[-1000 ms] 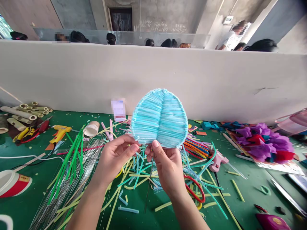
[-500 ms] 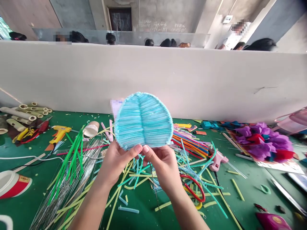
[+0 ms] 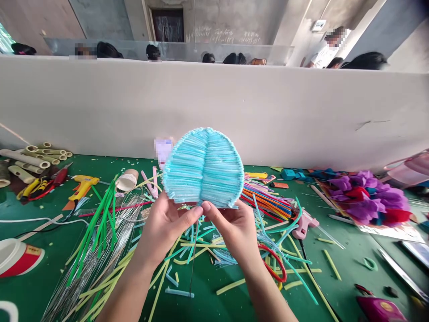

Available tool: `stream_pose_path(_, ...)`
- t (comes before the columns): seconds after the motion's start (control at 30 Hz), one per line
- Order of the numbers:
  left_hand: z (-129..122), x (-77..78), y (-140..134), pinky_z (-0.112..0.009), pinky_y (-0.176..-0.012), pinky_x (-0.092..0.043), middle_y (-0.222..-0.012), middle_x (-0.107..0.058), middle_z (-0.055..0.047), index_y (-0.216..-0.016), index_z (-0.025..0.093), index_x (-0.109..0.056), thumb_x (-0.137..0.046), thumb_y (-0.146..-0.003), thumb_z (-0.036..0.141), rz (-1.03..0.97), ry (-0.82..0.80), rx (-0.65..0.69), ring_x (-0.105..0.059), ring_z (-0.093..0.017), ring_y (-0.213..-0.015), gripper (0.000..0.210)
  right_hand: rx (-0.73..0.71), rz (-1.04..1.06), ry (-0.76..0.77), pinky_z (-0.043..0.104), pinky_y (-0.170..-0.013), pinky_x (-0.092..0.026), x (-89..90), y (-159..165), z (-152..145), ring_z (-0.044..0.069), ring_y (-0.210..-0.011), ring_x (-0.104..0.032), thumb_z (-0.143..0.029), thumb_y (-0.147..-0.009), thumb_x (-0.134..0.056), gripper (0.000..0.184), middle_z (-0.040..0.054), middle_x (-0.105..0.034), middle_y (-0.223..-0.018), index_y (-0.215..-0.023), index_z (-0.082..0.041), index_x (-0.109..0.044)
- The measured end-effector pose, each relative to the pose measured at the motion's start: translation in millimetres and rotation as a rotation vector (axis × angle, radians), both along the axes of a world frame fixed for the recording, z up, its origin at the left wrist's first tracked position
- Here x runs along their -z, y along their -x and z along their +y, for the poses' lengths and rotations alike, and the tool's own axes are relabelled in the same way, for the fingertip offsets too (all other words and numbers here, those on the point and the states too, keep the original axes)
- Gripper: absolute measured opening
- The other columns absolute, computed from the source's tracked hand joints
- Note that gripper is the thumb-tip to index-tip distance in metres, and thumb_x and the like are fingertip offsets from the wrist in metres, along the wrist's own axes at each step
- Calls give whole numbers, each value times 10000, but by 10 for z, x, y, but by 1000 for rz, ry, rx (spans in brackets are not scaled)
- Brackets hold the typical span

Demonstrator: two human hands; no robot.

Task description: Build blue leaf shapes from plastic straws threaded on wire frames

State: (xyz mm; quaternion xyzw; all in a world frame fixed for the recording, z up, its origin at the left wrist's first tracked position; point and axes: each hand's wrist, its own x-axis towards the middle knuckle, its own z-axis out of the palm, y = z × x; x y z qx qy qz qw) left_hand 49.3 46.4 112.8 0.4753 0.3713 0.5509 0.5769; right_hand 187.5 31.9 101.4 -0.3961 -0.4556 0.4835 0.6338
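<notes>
A light-blue leaf (image 3: 204,167), built from rows of fuzzy pipe cleaner with a seam down its middle, is held up over the table. My left hand (image 3: 170,223) grips its lower left edge, thumb in front and fingers behind. On the lower right edge, my right hand (image 3: 231,223) grips it the same way, and the two thumb tips meet at the base. A thin wire stem (image 3: 192,264) hangs down from the base between my hands. The fingers behind the leaf are partly hidden.
Green pipe cleaners (image 3: 100,219) and thin wires (image 3: 90,255) lie to the left, near a yellow glue gun (image 3: 83,187). A pink glue gun (image 3: 304,222), red-handled scissors (image 3: 275,264) and purple flowers (image 3: 367,203) are at right. A white partition (image 3: 117,107) stands behind.
The leaf has tilted slightly to the right in my hands, its tip moving right. The wire stem's lower end has swung to the left.
</notes>
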Motion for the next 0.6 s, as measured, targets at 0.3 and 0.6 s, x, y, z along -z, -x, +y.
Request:
stream_pose_path(0.3, 16, 56, -34, -262, -619, -596, -1055, -724, -60, -1141, 224, -578, -821, -765, 239, 7, -13, 45, -707, -206, -841, 448, 2, 64, 83, 279, -625, -550, 55, -24, 48, 177, -722, -663, -310, -757, -826, 182, 45, -761, -832, -846, -178, -738)
stream_pose_path(0.6, -39, 40, -37, -262, -560, -600, -966, -720, -76, -1076, 182, -620, -808, -769, 226, -24, 6, 95, -681, -192, -769, 362, 1, 148, 43, 247, -599, -531, 19, -61, 29, 122, -595, -627, -284, -773, -824, 107, -13, -735, -717, -773, -204, -753)
